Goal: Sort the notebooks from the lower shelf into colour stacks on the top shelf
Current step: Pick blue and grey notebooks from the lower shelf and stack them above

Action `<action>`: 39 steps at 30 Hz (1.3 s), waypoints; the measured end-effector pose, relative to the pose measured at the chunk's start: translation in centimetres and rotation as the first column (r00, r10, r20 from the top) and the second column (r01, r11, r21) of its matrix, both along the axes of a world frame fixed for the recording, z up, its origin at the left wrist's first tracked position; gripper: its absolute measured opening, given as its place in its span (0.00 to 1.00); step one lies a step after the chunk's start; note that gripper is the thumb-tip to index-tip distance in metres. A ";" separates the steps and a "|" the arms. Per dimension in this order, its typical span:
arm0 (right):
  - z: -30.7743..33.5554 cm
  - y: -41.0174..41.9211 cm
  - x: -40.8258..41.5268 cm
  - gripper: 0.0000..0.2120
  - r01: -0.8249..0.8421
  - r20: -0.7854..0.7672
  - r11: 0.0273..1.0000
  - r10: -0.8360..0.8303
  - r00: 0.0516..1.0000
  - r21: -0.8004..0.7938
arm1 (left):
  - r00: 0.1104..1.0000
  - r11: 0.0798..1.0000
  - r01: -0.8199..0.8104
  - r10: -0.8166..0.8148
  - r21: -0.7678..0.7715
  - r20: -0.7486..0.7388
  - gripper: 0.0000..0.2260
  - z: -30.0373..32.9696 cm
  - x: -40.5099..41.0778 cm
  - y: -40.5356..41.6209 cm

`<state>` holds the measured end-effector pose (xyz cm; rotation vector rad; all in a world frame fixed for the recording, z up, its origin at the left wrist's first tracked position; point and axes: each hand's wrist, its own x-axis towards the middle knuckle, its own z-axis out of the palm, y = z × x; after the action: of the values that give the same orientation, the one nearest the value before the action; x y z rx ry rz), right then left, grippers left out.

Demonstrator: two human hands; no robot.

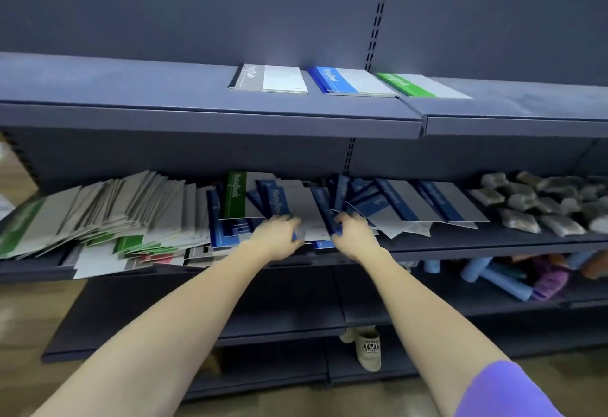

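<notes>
- Head view: I see both my hands reaching into the lower shelf (493, 242), among a loose spread of notebooks.
- My left hand (278, 235) is curled, fingers bent over the near edge of a blue-spined notebook (296, 209); it seems to grip that edge, though the blur keeps me from being sure.
- My right hand (353, 232) is also curled, fingertips on the near end of another blue notebook (329, 209) just beside the first; I cannot tell whether it truly pinches it.
- Those two notebooks lie with their long axes running front to back, spines to the left, leaning slightly right.
- A green notebook (236, 194) stands tilted behind the left hand, its spine lettering running upward.
- To the left, a fanned heap of grey and green notebooks (115, 212) slopes leftward.
- On the top shelf (197, 113) I see three stacks side by side: grey stack (268, 79), blue stack (352, 82), green stack (421, 85), long axes left-right, spines left.
- Packets (543, 202) crowd the lower shelf's right end.
</notes>
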<state>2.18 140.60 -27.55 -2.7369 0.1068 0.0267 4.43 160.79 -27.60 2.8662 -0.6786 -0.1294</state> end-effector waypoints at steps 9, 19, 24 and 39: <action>-0.9 -1.9 2.0 0.24 -0.057 -0.028 0.996 0.056 0.998 -0.069 | 0.996 0.965 -0.011 -0.012 0.262 0.089 0.24 -0.7 -0.3 -1.1; -0.5 3.9 3.3 0.23 -0.189 -0.020 0.982 0.189 0.982 -0.015 | 0.933 0.896 -0.355 0.325 0.265 0.151 0.24 -1.0 -2.0 4.9; -0.7 9.0 2.8 0.22 -0.285 0.012 0.958 0.286 0.958 -0.040 | 0.913 0.879 -0.407 0.387 0.249 0.126 0.21 -1.2 -2.8 9.7; -1.2 15.9 2.0 0.20 -0.320 0.048 0.872 0.362 0.931 -0.371 | 0.926 0.921 -0.374 0.365 0.109 0.094 0.25 -1.1 -2.1 13.2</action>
<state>4.18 156.52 -28.71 -3.0766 -0.4535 -0.0598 2.31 174.01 -28.74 3.0709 -0.1316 -0.0125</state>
